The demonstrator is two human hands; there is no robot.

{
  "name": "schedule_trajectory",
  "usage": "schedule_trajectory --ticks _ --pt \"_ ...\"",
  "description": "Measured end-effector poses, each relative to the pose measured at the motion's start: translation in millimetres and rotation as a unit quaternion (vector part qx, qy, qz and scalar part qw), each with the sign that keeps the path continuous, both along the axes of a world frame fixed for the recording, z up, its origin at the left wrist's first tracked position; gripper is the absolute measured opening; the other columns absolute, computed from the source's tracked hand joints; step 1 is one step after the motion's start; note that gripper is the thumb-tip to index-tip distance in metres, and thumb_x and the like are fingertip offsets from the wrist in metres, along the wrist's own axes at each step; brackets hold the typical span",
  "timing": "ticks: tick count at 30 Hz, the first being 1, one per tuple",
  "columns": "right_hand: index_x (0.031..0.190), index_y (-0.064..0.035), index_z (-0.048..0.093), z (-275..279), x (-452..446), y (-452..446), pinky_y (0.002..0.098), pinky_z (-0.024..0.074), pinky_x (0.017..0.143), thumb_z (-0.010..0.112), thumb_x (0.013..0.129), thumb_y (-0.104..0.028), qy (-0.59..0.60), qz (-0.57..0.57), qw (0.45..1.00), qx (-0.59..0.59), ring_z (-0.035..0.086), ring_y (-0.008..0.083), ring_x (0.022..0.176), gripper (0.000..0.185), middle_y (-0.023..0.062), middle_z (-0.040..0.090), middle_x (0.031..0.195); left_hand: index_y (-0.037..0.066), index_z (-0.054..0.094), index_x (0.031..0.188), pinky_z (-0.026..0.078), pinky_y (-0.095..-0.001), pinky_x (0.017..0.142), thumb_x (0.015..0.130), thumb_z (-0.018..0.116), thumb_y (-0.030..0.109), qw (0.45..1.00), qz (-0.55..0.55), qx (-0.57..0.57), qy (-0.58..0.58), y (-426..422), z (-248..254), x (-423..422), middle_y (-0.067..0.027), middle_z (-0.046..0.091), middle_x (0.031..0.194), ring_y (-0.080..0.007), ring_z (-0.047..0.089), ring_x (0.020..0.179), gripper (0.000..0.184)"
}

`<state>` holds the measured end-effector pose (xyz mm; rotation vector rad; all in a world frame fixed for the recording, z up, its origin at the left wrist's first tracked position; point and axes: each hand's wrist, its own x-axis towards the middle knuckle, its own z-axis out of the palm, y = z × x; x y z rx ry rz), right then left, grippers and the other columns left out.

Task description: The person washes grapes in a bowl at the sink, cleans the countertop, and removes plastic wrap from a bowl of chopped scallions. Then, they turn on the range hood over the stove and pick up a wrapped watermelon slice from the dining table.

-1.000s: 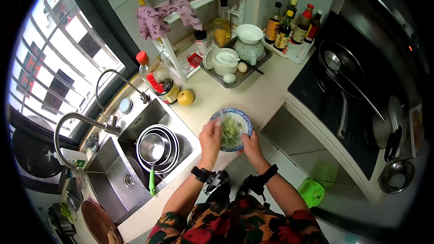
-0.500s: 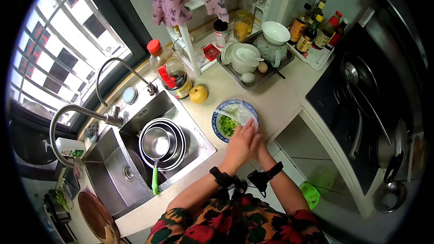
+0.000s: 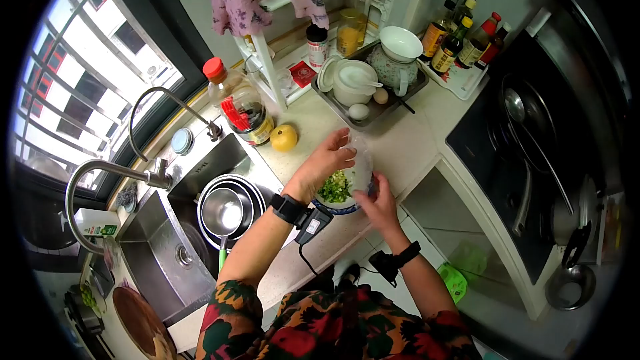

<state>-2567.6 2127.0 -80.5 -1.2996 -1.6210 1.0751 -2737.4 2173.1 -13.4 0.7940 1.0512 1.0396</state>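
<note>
A blue-rimmed bowl [image 3: 343, 211] near the counter's front edge holds chopped green pieces [image 3: 335, 188]. A thin clear plastic film [image 3: 361, 167] stands over the bowl's right part, between my hands. My left hand [image 3: 328, 162] is above the bowl's far left side, its fingers closed on the film's upper part. At the bowl's right side, my right hand [image 3: 379, 201] pinches the lower edge of the film. Part of the bowl's rim is hidden by my left hand and the film.
Left is a double sink [image 3: 160, 247] with nested bowls [image 3: 233, 213]. Behind are a yellow fruit [image 3: 283, 138], a large bottle [image 3: 241, 107] and a tray [image 3: 373, 123] with pots and eggs. A stove [image 3: 507, 180] with a pan stands right, sauce bottles [image 3: 443, 57] behind.
My left hand has moved up and away from my right hand, to the bowl's far left side. The film, earlier bunched at the bowl's right, is now spread upright between both hands.
</note>
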Motion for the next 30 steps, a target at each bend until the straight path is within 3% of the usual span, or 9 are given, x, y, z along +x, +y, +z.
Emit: schedule_trajectory --ticks 3,9,12,14,16,18,20,25,30 --pt "0.108 -0.0028 0.043 27.1 -7.4 5.1 0.0357 0.0441 0.069 0.059 0.074 -0.015 -0.155 -0.043 0.986 0.040 0.054 0.0274 0.083 0.040 0.0145 0.051 0.098 0.006 0.027 0.130 0.044 -0.0285 0.081 0.079 0.050 0.002 0.998 -0.015 -0.041 -0.035 7.0 5.0 2.2 -0.0147 0.036 0.123 -0.0166 0.049 0.096 0.056" --pt "0.090 -0.0032 0.051 1.6 -0.8 27.2 0.0335 0.0442 0.063 0.058 0.074 -0.010 -0.064 -0.087 0.994 -0.014 0.057 0.0264 0.072 0.019 0.0125 0.057 0.081 0.006 0.041 0.122 0.044 -0.0258 0.077 0.071 0.054 -0.003 0.989 -0.051 0.022 0.139 19.2 -13.5 -18.4 -0.0108 0.047 0.114 -0.0147 0.050 0.092 0.054" --pt "0.087 -0.0017 0.051 -8.6 -4.0 39.6 0.0339 0.0441 0.060 0.057 0.075 -0.011 -0.031 -0.107 0.994 -0.009 0.057 0.0270 0.065 0.017 0.0123 0.058 0.072 0.007 0.049 0.115 0.044 -0.0254 0.075 0.070 0.056 -0.001 0.932 -0.078 0.153 0.318 15.2 -16.6 -25.3 -0.0077 0.055 0.104 -0.0147 0.052 0.089 0.047" --pt "0.085 -0.0007 0.052 -12.6 -5.3 48.4 0.0302 0.0436 0.058 0.057 0.076 -0.011 -0.033 -0.111 0.993 -0.008 0.056 0.0207 0.063 0.014 0.0098 0.057 0.069 0.010 0.050 0.114 0.045 -0.0254 0.073 0.071 0.057 0.003 0.760 -0.079 0.329 0.555 12.2 -14.5 -29.0 -0.0068 0.057 0.100 -0.0142 0.054 0.083 0.044" --pt "0.082 0.0002 0.053 -11.5 -4.2 56.8 0.0266 0.0432 0.056 0.057 0.077 -0.011 -0.038 -0.113 0.993 -0.006 0.054 0.0143 0.061 0.013 0.0074 0.057 0.066 0.010 0.052 0.112 0.045 -0.0254 0.071 0.072 0.057 0.005 0.753 -0.098 0.327 0.562 11.1 -23.7 -35.1 -0.0078 0.058 0.097 -0.0160 0.055 0.080 0.040" --pt "0.080 -0.0012 0.056 -10.9 -1.6 62.7 0.0338 0.0443 0.059 0.056 0.076 -0.017 -0.086 -0.091 0.992 -0.022 0.058 0.0274 0.067 0.016 0.0143 0.059 0.071 0.010 0.053 0.110 0.045 -0.0255 0.070 0.074 0.057 0.006 0.748 -0.114 0.323 0.569 12.1 -34.6 -39.6 -0.0087 0.059 0.095 -0.0178 0.056 0.076 0.037" --pt "0.080 -0.0011 0.057 -21.6 0.0 70.1 0.0342 0.0442 0.059 0.056 0.076 -0.017 -0.104 -0.086 0.989 -0.055 0.058 0.0276 0.066 0.017 0.0145 0.059 0.071 0.007 0.057 0.104 0.045 -0.0258 0.069 0.076 0.055 0.007 0.891 -0.102 0.149 0.417 14.9 -44.6 -43.9 -0.0104 0.061 0.087 -0.0221 0.057 0.073 0.028" --pt "0.081 0.0002 0.057 -23.2 -3.3 73.3 0.0356 0.0443 0.058 0.055 0.077 -0.020 -0.126 -0.074 0.983 -0.111 0.058 0.0289 0.064 0.021 0.0155 0.059 0.073 0.003 0.058 0.096 0.045 -0.0283 0.065 0.078 0.053 0.008 0.872 -0.071 0.200 0.441 9.6 -57.9 -52.3 -0.0149 0.060 0.079 -0.0253 0.058 0.070 0.019" --pt "0.085 -0.0007 0.057 8.1 12.1 46.3 0.0272 0.0444 0.055 0.057 0.079 -0.019 0.012 -0.081 0.985 -0.153 0.054 0.0149 0.059 0.019 0.0070 0.058 0.067 0.004 0.058 0.087 0.045 -0.0398 0.063 0.077 0.051 0.011 0.833 0.079 0.185 0.516 -9.2 -52.8 -51.4 -0.0208 0.058 0.075 -0.0368 0.056 0.072 0.014"
